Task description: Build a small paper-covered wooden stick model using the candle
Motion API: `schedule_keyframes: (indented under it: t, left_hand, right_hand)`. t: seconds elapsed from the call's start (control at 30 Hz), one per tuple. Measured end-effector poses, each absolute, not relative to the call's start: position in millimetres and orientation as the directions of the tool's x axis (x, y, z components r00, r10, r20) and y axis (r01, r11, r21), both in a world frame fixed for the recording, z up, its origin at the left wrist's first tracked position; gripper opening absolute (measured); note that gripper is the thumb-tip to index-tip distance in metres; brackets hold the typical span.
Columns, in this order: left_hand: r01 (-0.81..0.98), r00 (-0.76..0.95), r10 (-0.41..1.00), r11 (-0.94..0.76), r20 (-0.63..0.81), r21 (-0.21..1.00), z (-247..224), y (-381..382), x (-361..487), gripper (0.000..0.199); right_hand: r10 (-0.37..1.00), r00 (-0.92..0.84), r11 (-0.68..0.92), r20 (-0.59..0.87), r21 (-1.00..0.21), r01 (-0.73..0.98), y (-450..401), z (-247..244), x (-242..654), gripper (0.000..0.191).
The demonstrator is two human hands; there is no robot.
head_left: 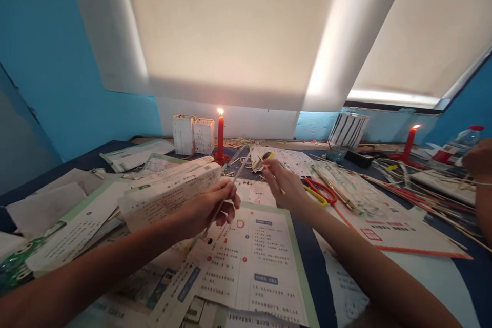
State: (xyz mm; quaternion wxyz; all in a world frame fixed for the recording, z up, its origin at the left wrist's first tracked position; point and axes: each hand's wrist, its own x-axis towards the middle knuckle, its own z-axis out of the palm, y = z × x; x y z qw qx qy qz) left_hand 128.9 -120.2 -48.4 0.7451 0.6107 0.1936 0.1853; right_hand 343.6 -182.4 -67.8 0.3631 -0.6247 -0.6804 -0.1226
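My left hand (217, 202) is closed around a thin pale stick (241, 166), which slants up and away from me. Facing it, my right hand (282, 182) has its fingers bent round a slim tool (269, 156) with a dark and yellow end. Fingers cover most of that tool, so its exact kind cannot be told. Below both hands lies a printed sheet (265, 246) with a green edge. Just beyond them burns a red candle (220, 136), upright on the table. Red-and-yellow-handled scissors (321, 192) lie right of my right wrist.
Two white paper-covered boxes (183, 136) stand behind the papers (169, 189) at left. Farther right are a striped box (349, 129), thin sticks (342, 189) on a large envelope (395, 230), a second lit candle (410, 143) and a bottle (459, 146). Another person's arm (482, 179) reaches in at right.
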Motion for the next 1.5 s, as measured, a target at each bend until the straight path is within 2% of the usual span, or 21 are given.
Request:
schedule_keyframes:
  t: [0.07, 0.13, 0.2, 0.3, 0.53, 0.93, 1.13, 1.33, 1.5]
  left_hand:
    - [-0.085, 0.860, 0.506, 0.273, -0.067, 0.958, -51, -119, 129, 0.025]
    - [-0.091, 0.868, 0.488, 0.336, -0.090, 0.937, -52, -118, 129, 0.023]
    - [-0.093, 0.873, 0.477, 0.363, -0.099, 0.927, -52, -119, 129, 0.022]
    - [-0.090, 0.875, 0.472, 0.371, -0.104, 0.924, -51, -121, 129, 0.022]
    - [-0.098, 0.860, 0.500, 0.363, -0.105, 0.927, -54, -122, 129, 0.022]
    - [-0.077, 0.836, 0.533, 0.350, -0.131, 0.934, -50, -126, 128, 0.021]
    - [-0.037, 0.812, 0.565, 0.300, -0.146, 0.953, -54, -127, 129, 0.024]
    - [0.032, 0.775, 0.616, 0.188, -0.143, 0.982, -60, -134, 132, 0.026]
    - [-0.011, 0.730, 0.675, 0.170, -0.108, 0.985, -62, -136, 134, 0.026]
  right_hand:
    - [0.716, 0.135, 0.323, 0.685, -0.496, 0.806, -181, -68, 346, 0.024]
    - [0.668, 0.201, 0.447, 0.716, -0.603, 0.661, -181, -66, 345, 0.022]
    - [0.635, 0.230, 0.522, 0.738, -0.629, 0.576, -182, -65, 342, 0.022]
    - [0.631, 0.217, 0.556, 0.745, -0.629, 0.543, -183, -64, 337, 0.020]
    - [0.604, 0.159, 0.581, 0.781, -0.568, 0.584, -188, -67, 329, 0.016]
    - [0.667, 0.118, 0.452, 0.736, -0.525, 0.721, -190, -70, 327, 0.016]
    - [0.650, 0.027, 0.434, 0.760, -0.399, 0.808, -192, -70, 325, 0.017]
    - [0.623, -0.168, 0.437, 0.764, -0.162, 0.885, -191, -71, 316, 0.029]
    - [0.670, -0.229, 0.421, 0.706, -0.107, 0.901, -192, -74, 308, 0.039]
